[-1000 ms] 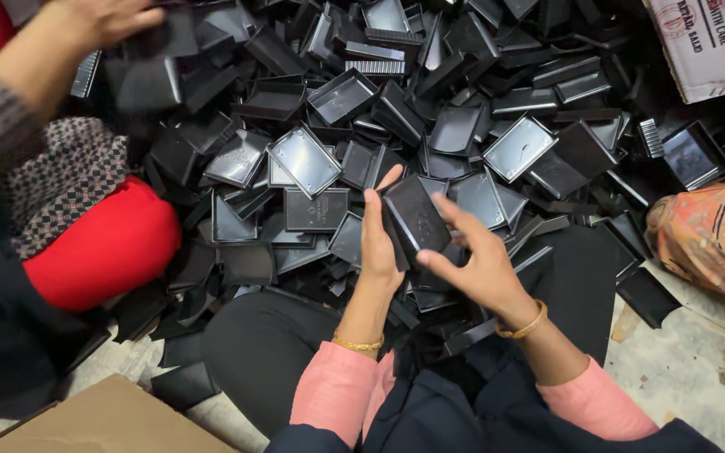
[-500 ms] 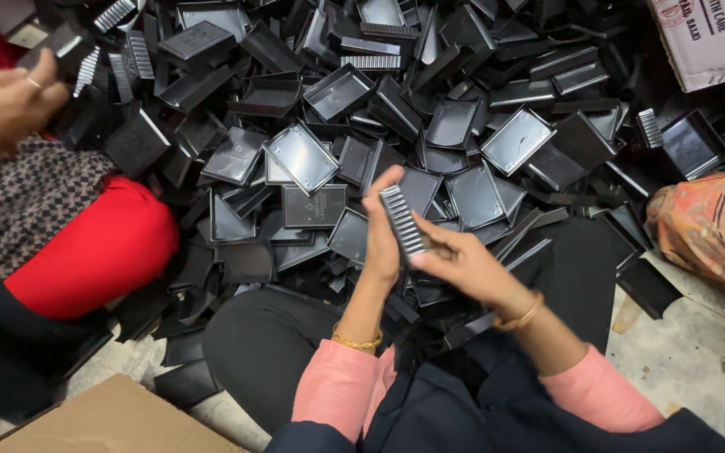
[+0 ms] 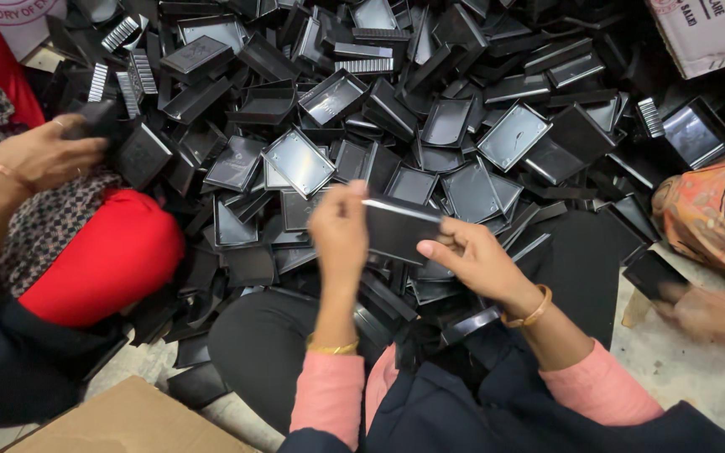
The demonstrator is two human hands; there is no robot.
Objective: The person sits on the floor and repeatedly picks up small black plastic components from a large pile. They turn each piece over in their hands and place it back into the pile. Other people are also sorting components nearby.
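Together, the left hand (image 3: 339,228) and right hand (image 3: 472,258) clamp one black tray (image 3: 402,226), seemingly plastic, above the tray pile (image 3: 430,109).

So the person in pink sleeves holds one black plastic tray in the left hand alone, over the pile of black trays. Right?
Not quite. The head view shows both hands on the black plastic tray: the left hand grips its left end and the right hand its right end. The rest holds: pink sleeves, over the pile of black trays.

We see a white printed box (image 3: 711,33) top right; a brown cardboard box (image 3: 127,419) bottom left; a white label (image 3: 14,13) top left.
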